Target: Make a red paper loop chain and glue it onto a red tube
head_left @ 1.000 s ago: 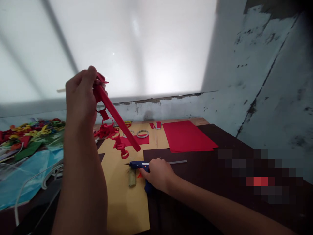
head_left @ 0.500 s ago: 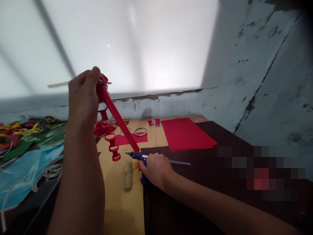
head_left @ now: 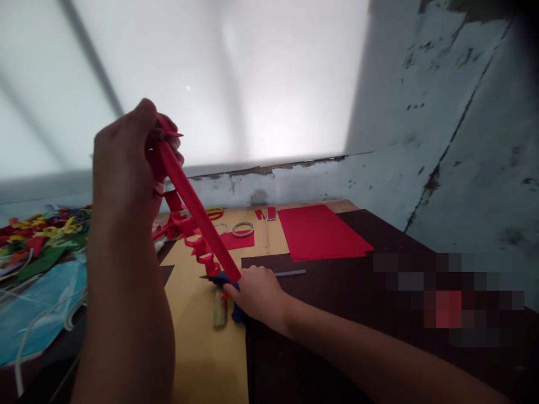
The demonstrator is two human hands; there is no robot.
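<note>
My left hand (head_left: pixel 132 151), raised at the left, is closed on the upper end of a long red paper tube (head_left: pixel 197 210) that slants down to the right. From the same hand hangs a chain of red paper rings (head_left: pixel 208 262) behind the tube. My right hand (head_left: pixel 257 292) is wrapped round a blue glue gun (head_left: pixel 238 314), its nozzle pointing left over the tan paper. A translucent glue stick (head_left: pixel 291 273) sticks out behind that hand. The tube's lower end lies in front of the gun's body and hides part of it. A short beige roll (head_left: pixel 219 311) lies just below the nozzle.
Red paper sheets (head_left: pixel 322 231) lie on the dark table (head_left: pixel 337 292). Tape rolls (head_left: pixel 243 229) rest near a smaller red piece on tan paper (head_left: pixel 202 348). Colourful scraps (head_left: pixel 46 230) and a blue plastic packet (head_left: pixel 50 314) are at the left. A wall stands behind.
My left hand has moved left and slightly up with the tube. The ring chain has swung right, close to the nozzle. The glue gun has shifted left and down, partly behind the tube.
</note>
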